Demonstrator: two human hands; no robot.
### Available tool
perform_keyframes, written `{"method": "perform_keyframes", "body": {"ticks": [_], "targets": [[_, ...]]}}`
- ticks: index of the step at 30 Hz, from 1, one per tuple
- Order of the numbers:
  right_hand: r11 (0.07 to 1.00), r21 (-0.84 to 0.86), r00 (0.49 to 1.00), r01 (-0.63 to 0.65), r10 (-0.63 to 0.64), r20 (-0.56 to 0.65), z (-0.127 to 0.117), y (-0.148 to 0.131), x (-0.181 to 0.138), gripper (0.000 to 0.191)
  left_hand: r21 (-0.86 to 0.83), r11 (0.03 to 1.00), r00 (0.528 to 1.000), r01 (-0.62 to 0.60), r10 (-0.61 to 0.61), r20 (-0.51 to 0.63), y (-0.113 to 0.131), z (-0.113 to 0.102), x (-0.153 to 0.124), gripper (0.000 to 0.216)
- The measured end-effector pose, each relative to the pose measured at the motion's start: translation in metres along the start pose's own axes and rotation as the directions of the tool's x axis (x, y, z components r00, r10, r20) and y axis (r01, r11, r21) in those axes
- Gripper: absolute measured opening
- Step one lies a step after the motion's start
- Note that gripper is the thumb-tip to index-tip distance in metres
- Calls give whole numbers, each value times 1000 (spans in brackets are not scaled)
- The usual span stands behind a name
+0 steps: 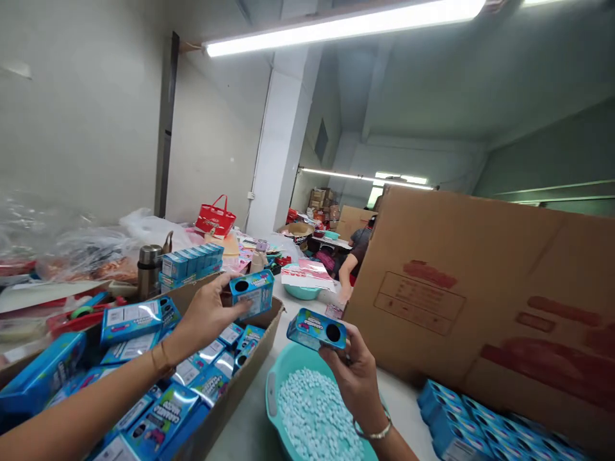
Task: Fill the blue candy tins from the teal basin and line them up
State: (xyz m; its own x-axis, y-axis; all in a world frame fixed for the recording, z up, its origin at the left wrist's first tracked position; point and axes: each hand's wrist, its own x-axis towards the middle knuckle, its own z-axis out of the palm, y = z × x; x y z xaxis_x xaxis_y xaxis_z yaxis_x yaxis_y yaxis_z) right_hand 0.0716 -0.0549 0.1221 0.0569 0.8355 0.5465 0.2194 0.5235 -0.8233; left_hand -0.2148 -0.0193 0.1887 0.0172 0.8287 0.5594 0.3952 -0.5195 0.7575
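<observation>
My left hand (206, 314) is closed around a small blue printed box (254, 294) with a dark round hole in its top, held over the edge of an open carton (250, 378). That carton is heaped with similar blue boxes (166, 413). In my right hand (355, 378) is another blue box (314, 329), tilted, its round hole facing up near my thumb. Below it stands a turquoise basin (275, 410) holding many small pale blue pieces (317, 413). Whether the held boxes contain anything cannot be seen.
A large cardboard box (461, 307) rises on the right, with rows of blue boxes (461, 422) at its foot. A metal flask (148, 272), stacked blue boxes (192, 259) and a red bag (215, 218) stand at the back left. Beyond, a co-worker's arm (346, 275) reaches over the table.
</observation>
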Motion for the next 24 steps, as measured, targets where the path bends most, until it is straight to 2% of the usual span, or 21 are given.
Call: {"method": "perform_keyframes", "body": {"ticks": [4,7,9,11,14,16,18,22,24], "targets": [[990,74,971,-121,133,-197,-36,-6,-65,33,-67,996,997,62,-58,58,46,45,-74,41],[957,175,929,-232,271,-253,-42,9,-113,38,-99,985,989,141,-136,58,49,82,-135,41],[918,239,897,-317,372,-238,-32,26,-145,41,-46,979,979,198,-200,-45,33,106,-176,46],[884,259,868,-390,447,-217,-11,44,-173,43,-7,948,929,317,-312,-197,4,128,-215,52],[861,221,856,-459,495,-149,25,69,-202,39,5,901,873,434,-419,-251,-43,152,-262,57],[866,132,859,-483,497,-119,43,81,-213,35,-23,877,847,480,-470,-248,-66,162,-285,58],[868,17,863,-497,496,-92,53,88,-221,31,-75,868,843,491,-496,-209,-76,168,-303,60],[863,-92,865,-497,501,25,54,95,-222,26,-176,863,872,473,-487,-44,-77,169,-324,68],[855,-155,856,-495,511,83,49,98,-216,27,-178,867,879,464,-477,-30,-80,162,-322,71]]}}
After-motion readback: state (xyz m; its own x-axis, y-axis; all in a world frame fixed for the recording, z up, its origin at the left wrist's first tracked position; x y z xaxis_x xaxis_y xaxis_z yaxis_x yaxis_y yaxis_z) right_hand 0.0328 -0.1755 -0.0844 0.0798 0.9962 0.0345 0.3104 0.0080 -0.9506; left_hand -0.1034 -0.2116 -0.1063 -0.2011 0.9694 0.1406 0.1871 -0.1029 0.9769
